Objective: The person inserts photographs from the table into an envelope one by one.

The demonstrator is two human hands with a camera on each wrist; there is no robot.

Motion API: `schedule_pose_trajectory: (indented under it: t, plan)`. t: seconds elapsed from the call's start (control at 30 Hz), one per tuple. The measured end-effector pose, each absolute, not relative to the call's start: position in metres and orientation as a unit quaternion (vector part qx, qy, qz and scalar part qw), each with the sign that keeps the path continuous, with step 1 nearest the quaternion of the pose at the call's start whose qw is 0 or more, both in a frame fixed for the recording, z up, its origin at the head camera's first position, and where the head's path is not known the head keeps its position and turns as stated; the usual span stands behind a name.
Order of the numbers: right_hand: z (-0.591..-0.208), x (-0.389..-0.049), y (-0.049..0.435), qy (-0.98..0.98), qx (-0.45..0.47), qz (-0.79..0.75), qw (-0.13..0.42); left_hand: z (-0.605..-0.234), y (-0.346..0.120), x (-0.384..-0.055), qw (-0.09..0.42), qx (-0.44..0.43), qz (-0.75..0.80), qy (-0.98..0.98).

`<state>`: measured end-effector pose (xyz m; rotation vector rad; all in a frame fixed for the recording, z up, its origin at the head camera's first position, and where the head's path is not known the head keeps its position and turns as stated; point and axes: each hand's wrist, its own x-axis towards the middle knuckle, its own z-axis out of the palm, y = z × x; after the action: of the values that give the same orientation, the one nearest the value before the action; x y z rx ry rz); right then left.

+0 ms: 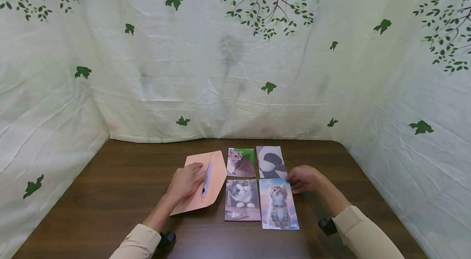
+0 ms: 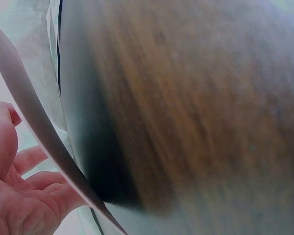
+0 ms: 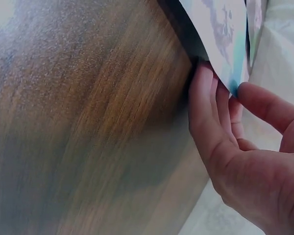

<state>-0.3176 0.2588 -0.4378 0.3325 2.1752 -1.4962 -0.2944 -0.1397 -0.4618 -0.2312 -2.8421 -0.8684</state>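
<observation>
A peach envelope (image 1: 217, 169) lies at the left of the cards, its opening showing a strip of a pale purple card (image 1: 207, 181). My left hand (image 1: 187, 181) rests on the envelope, fingertips beside that opening. In the left wrist view, the thumb and fingers of the left hand (image 2: 34, 196) stand apart, with the envelope's edge (image 2: 44, 127) hiding the fingertips. My right hand (image 1: 305, 178) pinches the upper right corner of a card with a sitting tabby kitten (image 1: 279, 206). Up close, that card's corner (image 3: 230, 63) sits between thumb and fingers of the right hand (image 3: 250, 161).
Three more picture cards adjoin the kitten card: a brown cat on green (image 1: 241, 163), a grey and white kitten (image 1: 243, 199), and a dark and white picture (image 1: 271, 163). All lie on a brown wooden table (image 1: 110, 193), with a leaf-print cloth (image 1: 220, 67) behind.
</observation>
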Motion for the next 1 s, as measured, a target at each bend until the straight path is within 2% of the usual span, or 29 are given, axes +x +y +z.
schedule_pose_trajectory:
  t: [1.0]
  plan:
    - [-0.4324,-0.3191,0.265,0.774,0.115,-0.567,0.256,-0.4608,-0.1387,-0.2927,0.074,-0.068,-0.297,-0.95]
